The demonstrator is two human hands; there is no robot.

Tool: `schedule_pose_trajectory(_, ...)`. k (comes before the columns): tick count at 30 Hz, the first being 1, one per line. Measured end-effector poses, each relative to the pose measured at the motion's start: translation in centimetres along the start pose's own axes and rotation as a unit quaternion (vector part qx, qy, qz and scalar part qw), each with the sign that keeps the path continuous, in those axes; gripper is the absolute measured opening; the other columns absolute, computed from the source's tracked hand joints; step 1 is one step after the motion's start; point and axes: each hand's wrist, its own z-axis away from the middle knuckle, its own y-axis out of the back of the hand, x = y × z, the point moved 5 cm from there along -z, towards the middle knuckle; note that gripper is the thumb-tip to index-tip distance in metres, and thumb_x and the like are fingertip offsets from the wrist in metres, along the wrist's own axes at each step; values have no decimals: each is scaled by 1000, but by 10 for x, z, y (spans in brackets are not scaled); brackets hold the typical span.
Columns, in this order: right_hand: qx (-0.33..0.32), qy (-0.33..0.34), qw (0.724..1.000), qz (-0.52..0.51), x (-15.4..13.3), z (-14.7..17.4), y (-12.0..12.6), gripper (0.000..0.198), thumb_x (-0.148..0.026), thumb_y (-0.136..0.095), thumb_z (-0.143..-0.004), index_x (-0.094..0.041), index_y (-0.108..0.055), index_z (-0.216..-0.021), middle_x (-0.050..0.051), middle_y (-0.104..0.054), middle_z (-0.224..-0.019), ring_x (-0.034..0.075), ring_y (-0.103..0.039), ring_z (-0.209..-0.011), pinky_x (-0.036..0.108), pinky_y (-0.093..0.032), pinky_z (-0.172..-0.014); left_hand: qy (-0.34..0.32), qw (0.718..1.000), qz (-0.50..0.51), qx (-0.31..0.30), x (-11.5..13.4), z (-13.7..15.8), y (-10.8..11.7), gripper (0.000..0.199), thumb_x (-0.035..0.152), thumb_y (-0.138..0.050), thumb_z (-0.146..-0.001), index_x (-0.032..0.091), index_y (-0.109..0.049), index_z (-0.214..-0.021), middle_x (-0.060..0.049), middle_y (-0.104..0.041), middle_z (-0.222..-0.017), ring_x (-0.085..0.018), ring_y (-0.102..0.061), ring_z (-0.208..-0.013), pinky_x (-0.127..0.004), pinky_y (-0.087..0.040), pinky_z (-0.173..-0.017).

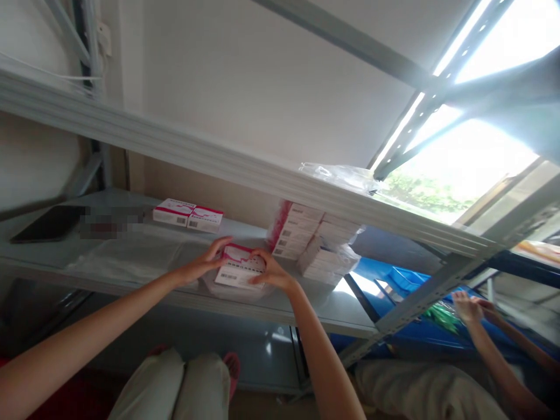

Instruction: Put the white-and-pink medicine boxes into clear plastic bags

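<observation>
A small white and pink carton is between my two hands over the grey shelf, its printed face and barcode turned up. My left hand grips its left edge, the fingers curled along the far corner. On the other side, my right hand holds the right edge, with fingers at the top and bottom corners. Clear plastic film lies under the carton. Two similar cartons sit side by side behind my left hand. To the right rear stand plastic-wrapped stacks of cartons.
The grey shelf runs under a metal upper beam. A dark flat object and clear plastic bags lie at left. At right, past a slanted upright, a co-worker's hands are near blue bins.
</observation>
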Motion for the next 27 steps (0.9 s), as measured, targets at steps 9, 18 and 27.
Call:
schedule_pose_trajectory(9, 39, 48, 997, -36, -30, -4, 28, 62, -29, -85, -47, -24, -57, -103, 2, -52, -117, 23, -50, -111, 33, -39, -98, -13, 996, 88, 25, 18, -11, 2, 87, 40, -71, -76, 31, -20, -146, -12, -24, -151, -29, -33, -137, -46, -38, -107)
schedule_pose_trajectory(18, 18, 72, 997, -9, -74, -40, 64, 52, -26, -80, -53, -23, -62, -102, 2, -58, -113, 24, -55, -109, 34, -44, -95, -54, 996, 14, 70, 44, -56, 42, 77, 41, -77, -68, 22, -40, -133, -12, -41, -139, -27, -45, -126, -39, -41, -104)
schedule_pose_trajectory(27, 49, 112, 985, 118, -63, -113, 76, 70, -19, -82, -51, -18, -57, -116, 6, -54, -124, 23, -50, -113, 36, -41, -99, -56, 989, -122, 63, 11, -116, 85, 78, 39, -82, -57, 18, -51, -125, -11, -52, -126, -29, -51, -115, -41, -42, -100)
